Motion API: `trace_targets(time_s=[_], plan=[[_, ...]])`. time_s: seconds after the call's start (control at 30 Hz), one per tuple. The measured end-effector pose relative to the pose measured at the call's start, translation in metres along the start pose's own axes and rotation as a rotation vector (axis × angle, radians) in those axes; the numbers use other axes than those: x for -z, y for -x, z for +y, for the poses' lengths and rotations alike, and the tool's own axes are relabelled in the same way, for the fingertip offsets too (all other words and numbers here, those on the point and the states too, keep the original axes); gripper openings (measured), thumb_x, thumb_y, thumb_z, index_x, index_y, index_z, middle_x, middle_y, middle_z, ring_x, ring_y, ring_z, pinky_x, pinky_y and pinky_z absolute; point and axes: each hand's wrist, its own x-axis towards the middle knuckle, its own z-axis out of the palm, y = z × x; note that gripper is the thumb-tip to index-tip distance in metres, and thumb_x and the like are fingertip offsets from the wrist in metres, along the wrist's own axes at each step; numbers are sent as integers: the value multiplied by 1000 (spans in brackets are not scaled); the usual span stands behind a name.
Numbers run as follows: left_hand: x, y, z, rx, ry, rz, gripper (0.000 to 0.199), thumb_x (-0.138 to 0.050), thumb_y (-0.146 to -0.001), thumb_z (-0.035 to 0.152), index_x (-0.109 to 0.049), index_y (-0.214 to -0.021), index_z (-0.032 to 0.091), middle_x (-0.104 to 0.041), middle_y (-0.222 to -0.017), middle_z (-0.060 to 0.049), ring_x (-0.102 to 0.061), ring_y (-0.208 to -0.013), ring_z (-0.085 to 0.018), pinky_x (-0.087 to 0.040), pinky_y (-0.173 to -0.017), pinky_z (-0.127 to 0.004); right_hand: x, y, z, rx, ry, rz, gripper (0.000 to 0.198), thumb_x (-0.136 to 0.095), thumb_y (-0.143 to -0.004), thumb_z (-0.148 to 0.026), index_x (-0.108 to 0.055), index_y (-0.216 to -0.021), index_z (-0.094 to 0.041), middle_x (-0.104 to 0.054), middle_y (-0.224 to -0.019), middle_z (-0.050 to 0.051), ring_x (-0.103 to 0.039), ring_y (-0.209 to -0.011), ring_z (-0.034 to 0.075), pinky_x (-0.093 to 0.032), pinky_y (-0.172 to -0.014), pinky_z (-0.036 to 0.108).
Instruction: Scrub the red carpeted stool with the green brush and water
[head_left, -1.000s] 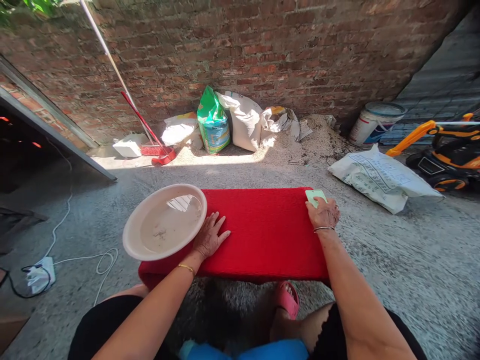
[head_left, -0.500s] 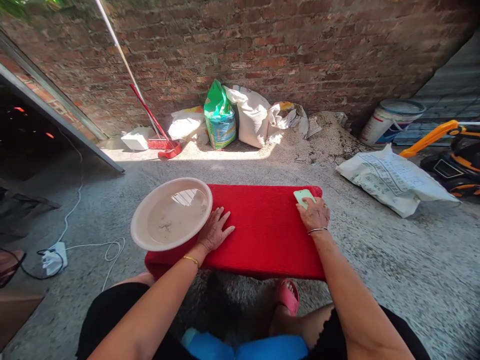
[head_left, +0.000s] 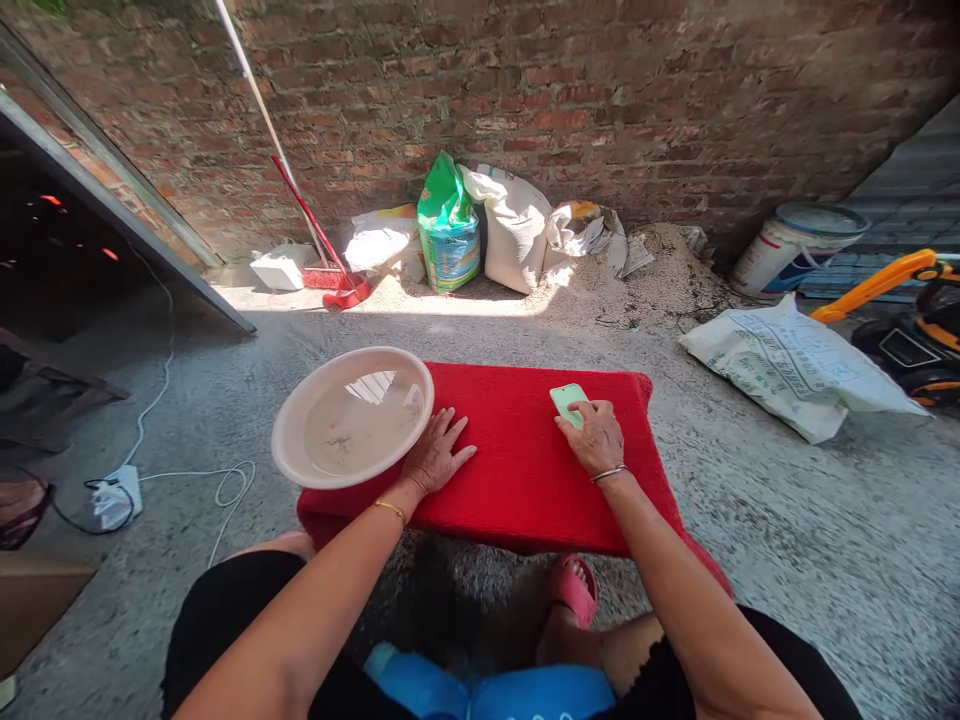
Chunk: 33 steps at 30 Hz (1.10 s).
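A red fuzzy cloth (head_left: 510,470) covers a low table before me. On its left end stands a pale pink basin (head_left: 289,470) of cloudy water with dark bits in it. Beside the basin's right rim my left hand (head_left: 439,453) lies flat on the cloth, fingers spread. Toward the right part of the cloth, my right hand (head_left: 596,435) grips a flat pale green block (head_left: 568,399) with rounded corners and a small dark mark or hole at its far end. The block rests against the cloth; its underside is hidden.
Along the brick wall (head_left: 487,100) stand a green and blue bag (head_left: 450,245), a white sack (head_left: 516,235), a red dustpan (head_left: 349,292) and a bucket (head_left: 795,250). Another sack (head_left: 795,360) lies at right. A power strip (head_left: 118,497) with cables lies on the floor at left.
My right hand has moved left with the green block, away from the cloth's right edge. The cloth's right side now hangs lower toward my leg. My left hand stays flat.
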Motion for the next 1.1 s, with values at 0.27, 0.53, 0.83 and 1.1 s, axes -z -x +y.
trace_targets(time_s=[0.27,0.53,0.83,1.1], plan=[[1,1,3,6,17,-2,60,-59,-101,50,-59,-151,18,-47,-166,-16,-41,-156,-33,-32,-131,-49,21,13,0,-48,202,-114,35,-66,-95,-39,-74,-125,-24,-59,-123,15,-62,-105,27,-46,-89,36],[-4,2,1,-3,79,11,60,-56,-101,52,-58,-152,20,-47,-167,-14,-40,-157,-33,-30,-132,-52,34,7,36,-184,184,-12,41,-69,-88,-45,-71,-122,-22,-56,-115,13,-61,-103,29,-47,-85,37],[-2,1,2,23,95,-42,63,-54,-102,54,-55,-155,19,-43,-169,-15,-35,-159,-33,-29,-132,-51,-18,-11,-133,57,-20,-249,41,-70,-93,-48,-69,-127,-26,-56,-125,11,-63,-110,25,-48,-89,32],[-3,1,2,16,97,-26,63,-55,-102,53,-56,-154,19,-44,-169,-14,-37,-158,-33,-29,-132,-52,-24,-22,-134,42,53,-292,43,-67,-95,-48,-67,-132,-26,-56,-130,13,-64,-115,26,-48,-93,34]])
